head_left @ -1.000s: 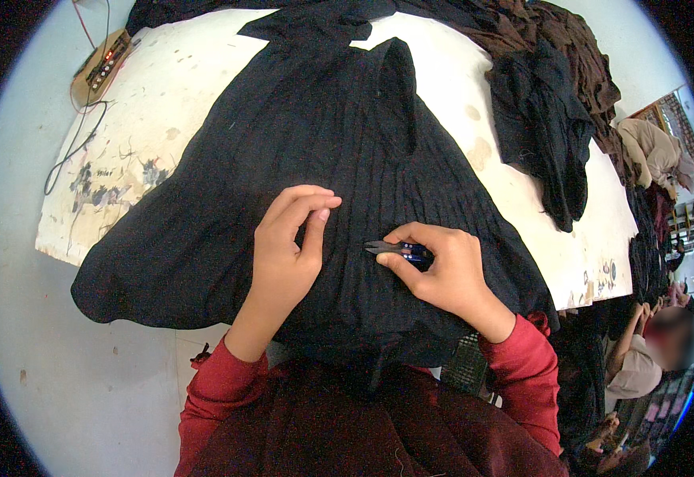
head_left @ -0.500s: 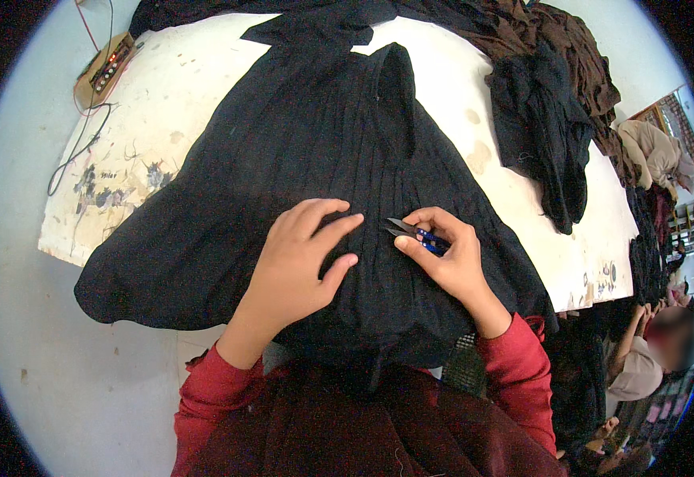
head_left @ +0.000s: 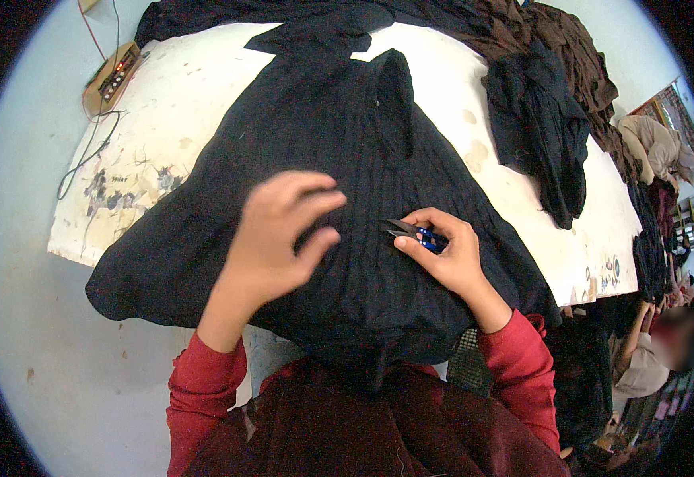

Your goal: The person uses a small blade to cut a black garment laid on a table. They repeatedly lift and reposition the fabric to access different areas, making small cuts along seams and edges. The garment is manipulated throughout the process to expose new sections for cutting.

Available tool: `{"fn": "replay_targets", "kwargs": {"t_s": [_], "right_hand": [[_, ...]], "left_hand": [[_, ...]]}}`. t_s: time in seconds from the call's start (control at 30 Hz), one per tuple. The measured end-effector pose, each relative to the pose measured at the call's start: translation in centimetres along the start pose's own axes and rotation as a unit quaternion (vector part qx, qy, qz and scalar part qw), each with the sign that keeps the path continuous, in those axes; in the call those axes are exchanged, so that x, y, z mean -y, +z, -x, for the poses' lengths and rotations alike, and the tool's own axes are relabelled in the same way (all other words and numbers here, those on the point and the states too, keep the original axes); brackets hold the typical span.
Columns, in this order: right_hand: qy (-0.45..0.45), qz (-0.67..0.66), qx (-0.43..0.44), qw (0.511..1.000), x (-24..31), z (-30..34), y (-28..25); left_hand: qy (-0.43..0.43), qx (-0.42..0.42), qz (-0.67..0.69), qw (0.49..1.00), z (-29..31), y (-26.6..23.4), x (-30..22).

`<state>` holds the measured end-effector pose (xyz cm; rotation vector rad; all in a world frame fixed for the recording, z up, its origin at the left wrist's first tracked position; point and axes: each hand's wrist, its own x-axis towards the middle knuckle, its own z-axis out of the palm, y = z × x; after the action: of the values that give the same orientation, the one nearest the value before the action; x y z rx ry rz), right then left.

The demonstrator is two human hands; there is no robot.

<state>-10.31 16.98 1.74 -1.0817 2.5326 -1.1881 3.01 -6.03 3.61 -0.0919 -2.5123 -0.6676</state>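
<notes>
A black pleated garment (head_left: 307, 119) lies spread across the white table, its near end hanging toward my lap. In my right hand (head_left: 454, 254) I hold small blue thread snips (head_left: 422, 236), blades pointing left over the pleats and slightly apart. My left hand (head_left: 275, 234) is over the garment's left half, with nothing in it. Its fingers are bent and apart, a little blurred by motion; whether it touches the cloth I cannot tell.
The white table (head_left: 204, 87) has stains and loose threads at its left. A wooden box with switches and a cable (head_left: 112, 79) sits at the far left corner. Black cloth (head_left: 538, 119) and brown cloth (head_left: 573, 56) are heaped at right. Another person (head_left: 641, 366) sits beyond the right edge.
My left hand has moved left and a little away from me, off the middle pleats. The right hand keeps the thread snips in nearly the same place.
</notes>
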Motion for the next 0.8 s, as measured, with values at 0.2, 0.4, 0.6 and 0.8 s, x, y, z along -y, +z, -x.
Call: {"fn": "replay_targets", "kwargs": {"t_s": [0.2, 0.4, 0.6, 0.8], "right_hand": [[-0.003, 0.002, 0.008, 1.000, 0.1, 0.0, -0.1], [0.005, 0.014, 0.094, 0.995, 2.2, -0.4, -1.0], [-0.025, 0.115, 0.118, 0.986, 5.6, -0.7, 0.1], [-0.032, 0.157, 0.093, 0.983, 5.8, -0.8, 0.5]], "left_hand": [[0.020, 0.111, 0.055, 0.992, 0.8, 3.2, 0.5], [-0.022, 0.061, 0.162, 0.985, 1.4, 4.0, 1.3], [-0.009, 0.060, 0.168, 0.984, 1.4, 3.8, 1.3], [-0.008, 0.059, 0.183, 0.981, 1.2, 3.8, 1.1]]}}
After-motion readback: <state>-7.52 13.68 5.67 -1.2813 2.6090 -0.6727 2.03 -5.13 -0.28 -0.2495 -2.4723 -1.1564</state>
